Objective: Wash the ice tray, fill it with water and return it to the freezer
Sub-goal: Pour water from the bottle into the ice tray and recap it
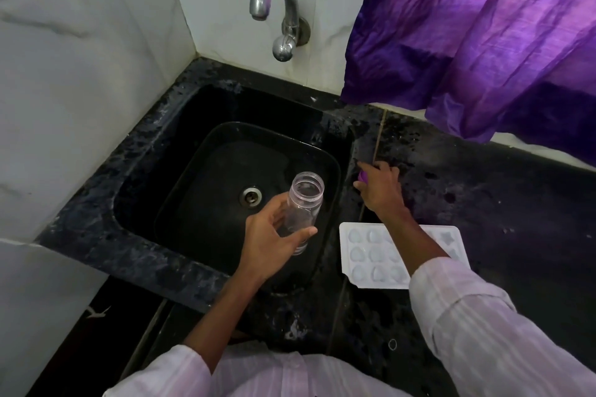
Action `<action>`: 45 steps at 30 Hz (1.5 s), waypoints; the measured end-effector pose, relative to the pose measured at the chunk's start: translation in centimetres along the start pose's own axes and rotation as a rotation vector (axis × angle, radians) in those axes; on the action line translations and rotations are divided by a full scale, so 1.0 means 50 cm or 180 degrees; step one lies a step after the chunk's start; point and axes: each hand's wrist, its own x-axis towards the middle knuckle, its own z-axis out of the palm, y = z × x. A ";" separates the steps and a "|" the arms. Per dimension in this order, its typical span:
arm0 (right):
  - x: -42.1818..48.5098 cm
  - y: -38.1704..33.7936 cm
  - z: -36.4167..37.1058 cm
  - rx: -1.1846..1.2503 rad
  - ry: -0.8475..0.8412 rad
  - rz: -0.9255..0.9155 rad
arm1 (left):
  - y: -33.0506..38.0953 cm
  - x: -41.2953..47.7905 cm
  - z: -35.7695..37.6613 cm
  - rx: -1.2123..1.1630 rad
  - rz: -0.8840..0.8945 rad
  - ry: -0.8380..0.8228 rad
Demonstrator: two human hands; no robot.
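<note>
Above the sink (pixel 180 145), left hand (pixel 274 235) grasps an uncapped clear bottle (pixel 304 203); right hand (pixel 379 185) clasps a purple cap (pixel 362 176) on the worktop (pixel 483 203); ice tray (pixel 371 255) near the worktop's front edge.

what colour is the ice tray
The ice tray is white, which shows best in the head view.
</note>
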 end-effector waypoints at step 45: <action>-0.307 -0.186 -0.138 0.2238 0.0056 -0.1401 | 0.003 -0.024 -0.033 0.0199 0.0550 -0.0579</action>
